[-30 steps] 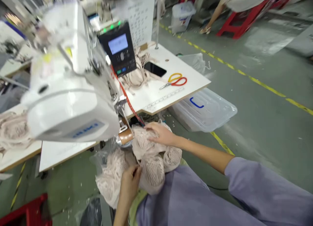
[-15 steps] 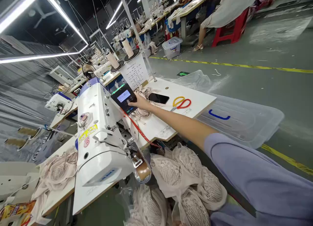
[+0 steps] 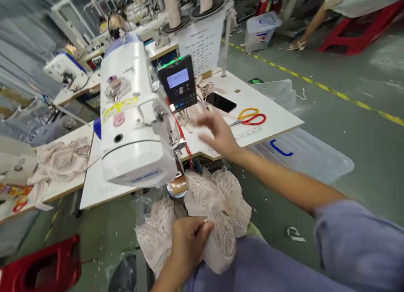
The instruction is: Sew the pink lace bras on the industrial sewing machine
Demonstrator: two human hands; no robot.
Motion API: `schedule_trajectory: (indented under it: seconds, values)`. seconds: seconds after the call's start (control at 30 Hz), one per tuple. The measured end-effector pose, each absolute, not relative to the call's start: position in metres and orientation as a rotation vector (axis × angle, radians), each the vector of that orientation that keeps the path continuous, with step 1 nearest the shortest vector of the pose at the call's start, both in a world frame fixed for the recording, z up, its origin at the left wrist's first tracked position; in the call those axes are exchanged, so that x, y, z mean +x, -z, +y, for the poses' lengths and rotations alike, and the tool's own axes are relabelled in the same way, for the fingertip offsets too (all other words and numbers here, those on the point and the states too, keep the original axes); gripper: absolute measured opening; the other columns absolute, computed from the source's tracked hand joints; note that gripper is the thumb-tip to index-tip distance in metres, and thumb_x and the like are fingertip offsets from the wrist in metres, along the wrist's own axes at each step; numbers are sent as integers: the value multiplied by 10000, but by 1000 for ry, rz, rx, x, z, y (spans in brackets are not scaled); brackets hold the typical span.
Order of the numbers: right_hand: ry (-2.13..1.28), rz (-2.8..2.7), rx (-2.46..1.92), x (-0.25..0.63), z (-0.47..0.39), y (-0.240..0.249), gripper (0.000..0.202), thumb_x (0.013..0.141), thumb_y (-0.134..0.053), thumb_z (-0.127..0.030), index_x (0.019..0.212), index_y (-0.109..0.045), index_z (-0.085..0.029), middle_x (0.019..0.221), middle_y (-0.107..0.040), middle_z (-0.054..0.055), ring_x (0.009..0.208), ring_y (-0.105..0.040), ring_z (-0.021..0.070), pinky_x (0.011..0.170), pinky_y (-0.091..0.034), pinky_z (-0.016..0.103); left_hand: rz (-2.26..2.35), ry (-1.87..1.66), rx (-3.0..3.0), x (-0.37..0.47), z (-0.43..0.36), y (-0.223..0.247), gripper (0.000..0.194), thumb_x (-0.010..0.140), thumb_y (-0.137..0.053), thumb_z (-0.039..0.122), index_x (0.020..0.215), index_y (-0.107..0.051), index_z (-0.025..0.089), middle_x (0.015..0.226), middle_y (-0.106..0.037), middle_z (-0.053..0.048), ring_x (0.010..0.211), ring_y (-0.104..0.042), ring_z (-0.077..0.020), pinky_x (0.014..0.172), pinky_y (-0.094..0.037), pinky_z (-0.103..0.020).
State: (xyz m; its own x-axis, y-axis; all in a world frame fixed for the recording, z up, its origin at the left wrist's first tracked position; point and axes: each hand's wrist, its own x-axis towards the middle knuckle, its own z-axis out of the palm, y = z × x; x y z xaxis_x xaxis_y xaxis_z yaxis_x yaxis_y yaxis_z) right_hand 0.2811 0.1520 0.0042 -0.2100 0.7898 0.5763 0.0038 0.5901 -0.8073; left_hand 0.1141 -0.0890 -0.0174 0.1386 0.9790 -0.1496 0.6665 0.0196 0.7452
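Note:
Pale beige lace bra pieces (image 3: 221, 224) hang over my lap beneath the white sewing machine (image 3: 132, 128). My left hand (image 3: 189, 237) is closed on the lace fabric at its edge, thumb and fingers pinched together. Above the white table (image 3: 271, 115), my right hand (image 3: 217, 132) is in the air with fingers apart, slightly blurred and holding nothing. It is between the black control panel (image 3: 179, 81) and the scissors (image 3: 251, 116) with yellow and red handles. A black phone (image 3: 221, 102) lies behind it, beside a heap of beige straps.
Another heap of beige fabric (image 3: 66, 157) lies on the left table. Thread cones (image 3: 172, 8) stand at the back. A clear plastic lid (image 3: 306, 153) is beyond the table's right edge. Red stools (image 3: 44, 266) stand at lower left and upper right, where a seated person's leg shows.
My right hand has left the control panel and moved back toward the table's near side. My left hand has come into view on the lace. The camera view has shifted downward.

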Motion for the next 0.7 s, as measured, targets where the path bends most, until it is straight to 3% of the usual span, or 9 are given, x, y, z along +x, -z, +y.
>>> schedule_trajectory:
  seconds: [0.1, 0.13, 0.23, 0.3, 0.37, 0.5, 0.63, 0.7]
  values:
    - [-1183, -2257, -194, 298, 61, 11, 675, 785, -776, -546, 1343, -549, -240, 1312, -634, 109, 1197, -601, 263, 1011, -469, 370, 1467, -486, 1764, 108, -74, -11, 503, 972, -420, 441, 536, -427, 189, 502, -373, 21, 494, -352, -97, 539, -243, -259]
    - [-1269, -2350, -154, 300, 43, 17, 638, 807, -758, -551, 1328, -571, -235, 1237, -676, 96, 1110, -639, 242, 941, -489, 339, 1444, -475, 1768, 107, -71, -17, 501, 971, -407, 448, 542, -431, 191, 504, -370, 22, 493, -347, -97, 539, -238, -261]
    - [-1427, -2326, -334, 295, 24, 32, 335, 933, -629, -514, 1039, -692, -202, 883, -722, 29, 777, -643, 152, 691, -450, 257, 1536, -494, 1747, 100, -61, -25, 522, 951, -415, 491, 525, -380, 190, 500, -315, 33, 485, -284, -87, 518, -193, -258]
    - [-1454, -2200, -513, 286, 29, 37, 344, 961, -589, -492, 832, -670, -183, 722, -661, -2, 655, -578, 117, 602, -388, 234, 1667, -535, 1679, 90, -52, -27, 560, 910, -464, 532, 498, -296, 192, 494, -245, 42, 490, -220, -82, 499, -156, -250]
    - [-1440, -2110, -659, 276, 37, 37, 371, 939, -610, -495, 754, -633, -175, 662, -610, -15, 612, -531, 106, 574, -354, 228, 1752, -594, 1568, 78, -42, -27, 560, 850, -551, 547, 485, -313, 195, 490, -268, 43, 499, -240, -81, 484, -174, -231]
    - [-1449, -2003, -914, 260, 52, 33, 403, 914, -595, -499, 672, -576, -176, 625, -551, -21, 586, -486, 108, 562, -326, 237, 1849, -653, 1274, 54, -26, -24, 393, 779, -676, 507, 594, -563, 179, 548, -462, 30, 533, -369, -93, 503, -294, -212]
    - [-1588, -1925, -947, 250, 68, 37, 435, 872, -616, -532, 624, -524, -187, 631, -527, -17, 584, -480, 116, 563, -341, 255, 2036, -724, 1148, 47, -19, -12, 380, 762, -684, 491, 586, -590, 167, 584, -542, 0, 583, -467, -125, 529, -371, -226]
    - [-1627, -1922, -936, 248, 75, 41, 421, 857, -639, -536, 626, -545, -196, 637, -543, -8, 606, -515, 140, 582, -378, 275, 2106, -740, 1188, 46, -17, -7, 390, 762, -682, 486, 553, -556, 181, 550, -510, 3, 586, -470, -137, 515, -374, -232]
